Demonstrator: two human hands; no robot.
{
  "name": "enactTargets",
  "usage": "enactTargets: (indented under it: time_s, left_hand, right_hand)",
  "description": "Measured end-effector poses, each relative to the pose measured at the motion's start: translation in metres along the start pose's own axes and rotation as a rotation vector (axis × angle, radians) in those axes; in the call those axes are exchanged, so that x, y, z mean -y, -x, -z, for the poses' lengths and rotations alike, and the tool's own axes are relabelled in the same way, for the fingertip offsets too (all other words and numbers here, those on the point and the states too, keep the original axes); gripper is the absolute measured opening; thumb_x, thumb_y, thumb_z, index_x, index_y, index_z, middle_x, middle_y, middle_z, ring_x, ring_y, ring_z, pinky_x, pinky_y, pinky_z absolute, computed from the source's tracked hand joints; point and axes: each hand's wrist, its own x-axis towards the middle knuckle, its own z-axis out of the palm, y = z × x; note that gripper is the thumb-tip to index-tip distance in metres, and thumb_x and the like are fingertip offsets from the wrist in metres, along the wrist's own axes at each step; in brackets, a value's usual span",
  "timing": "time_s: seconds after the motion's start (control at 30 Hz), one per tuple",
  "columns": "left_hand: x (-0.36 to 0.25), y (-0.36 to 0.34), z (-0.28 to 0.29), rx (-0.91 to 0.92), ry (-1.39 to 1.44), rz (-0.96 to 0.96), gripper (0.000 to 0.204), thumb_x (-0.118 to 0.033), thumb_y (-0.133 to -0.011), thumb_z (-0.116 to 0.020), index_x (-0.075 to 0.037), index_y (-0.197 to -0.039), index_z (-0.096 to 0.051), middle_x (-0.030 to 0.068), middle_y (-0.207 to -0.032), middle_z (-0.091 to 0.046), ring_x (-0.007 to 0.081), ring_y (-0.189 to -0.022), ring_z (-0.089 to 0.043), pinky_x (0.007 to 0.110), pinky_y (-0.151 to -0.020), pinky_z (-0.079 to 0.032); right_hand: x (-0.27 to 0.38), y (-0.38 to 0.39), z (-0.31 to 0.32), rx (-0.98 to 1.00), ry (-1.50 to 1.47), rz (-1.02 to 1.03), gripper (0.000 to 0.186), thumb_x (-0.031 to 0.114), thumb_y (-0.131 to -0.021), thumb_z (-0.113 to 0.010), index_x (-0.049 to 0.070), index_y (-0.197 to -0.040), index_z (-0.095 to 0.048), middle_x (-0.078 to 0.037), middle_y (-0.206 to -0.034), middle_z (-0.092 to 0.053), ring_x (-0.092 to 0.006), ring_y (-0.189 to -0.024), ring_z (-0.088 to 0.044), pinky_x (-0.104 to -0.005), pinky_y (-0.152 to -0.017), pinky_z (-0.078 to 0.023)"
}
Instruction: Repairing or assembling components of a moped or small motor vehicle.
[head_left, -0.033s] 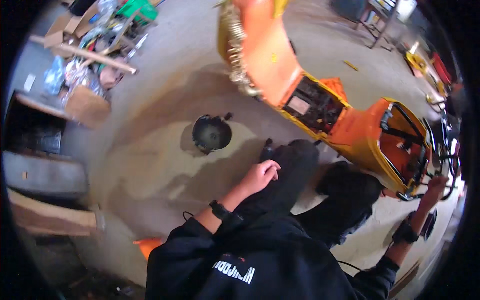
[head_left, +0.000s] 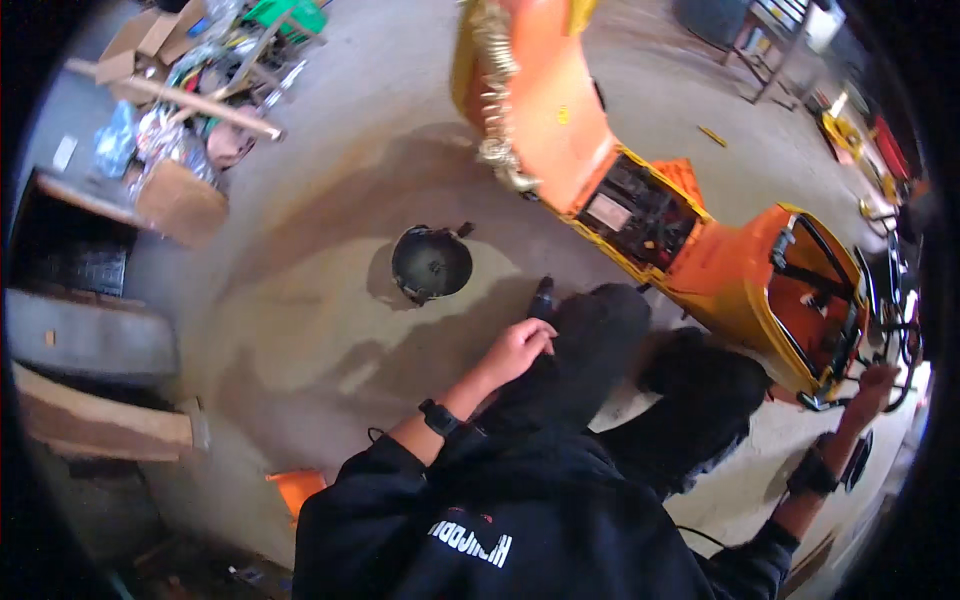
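My left hand (head_left: 523,347) rests by my left knee with its fingers curled in and nothing visible in them. Far to the right, my right hand (head_left: 873,387) is closed at a black tubular bar (head_left: 911,345) at the near end of an orange-and-yellow vehicle body (head_left: 720,262). That end has an opening edged in black. Dark parts and a pale label show in an open compartment (head_left: 637,212) in the body's middle. A shiny metal coil (head_left: 496,95) runs along its far left side. The right fingertips are small and partly hidden.
A dark round bucket (head_left: 432,265) stands on the floor ahead. Cardboard, plastic bags and a wooden bar (head_left: 180,98) are heaped at the far left. Furniture-like panels (head_left: 90,335) stand at left. An orange piece (head_left: 297,490) lies near my left elbow; a metal-legged stand (head_left: 775,50) is far right.
The view has shifted slightly, so the bucket and vehicle body appear a little farther right. Both hands keep nearly the same places and poses.
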Motion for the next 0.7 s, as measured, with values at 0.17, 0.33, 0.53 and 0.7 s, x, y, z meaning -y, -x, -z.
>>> enactTargets:
  time_s: [0.17,0.33,0.53,0.7]
  left_hand:
    - [0.147,0.022,0.059,-0.260,0.047,0.643,0.020,-0.021,-0.091,-0.055,-0.002,-0.095,-0.060,0.0054,-0.073,-0.063,0.0137,-0.064,-0.059,0.029,-0.056,-0.047]
    - [0.313,0.132,0.123,-0.435,0.024,0.681,0.018,-0.019,-0.087,-0.057,-0.002,-0.083,-0.061,0.0094,-0.068,-0.062,0.0216,-0.061,-0.059,0.036,-0.056,-0.046]
    - [0.312,0.162,0.106,0.198,-0.517,0.576,0.020,-0.020,-0.082,-0.055,-0.006,-0.077,-0.068,0.0099,-0.074,-0.067,0.0239,-0.069,-0.066,0.039,-0.063,-0.051]
    - [0.279,0.173,0.124,0.148,-0.647,0.606,0.023,-0.022,-0.079,-0.053,-0.008,-0.074,-0.071,0.0111,-0.076,-0.070,0.0259,-0.074,-0.069,0.041,-0.068,-0.053]
  right_hand:
    - [0.039,-0.007,-0.008,0.084,0.064,0.046,0.042,0.043,-0.103,-0.037,0.013,-0.074,-0.044,0.004,-0.068,-0.035,-0.0080,-0.061,-0.033,-0.0251,-0.057,-0.029]
    - [0.007,0.009,-0.033,0.093,0.068,-0.082,0.038,0.039,-0.102,-0.040,0.013,-0.076,-0.046,0.004,-0.069,-0.037,-0.0086,-0.063,-0.034,-0.0254,-0.060,-0.030]
    - [0.008,0.011,-0.017,0.049,0.168,-0.117,0.044,0.042,-0.102,-0.037,0.009,-0.075,-0.045,0.000,-0.071,-0.042,-0.0119,-0.066,-0.042,-0.0277,-0.062,-0.037]
    - [0.025,0.020,-0.028,-0.136,0.606,0.312,0.037,0.036,-0.102,-0.040,0.007,-0.081,-0.052,0.000,-0.069,-0.048,-0.0129,-0.062,-0.047,-0.0282,-0.064,-0.042]
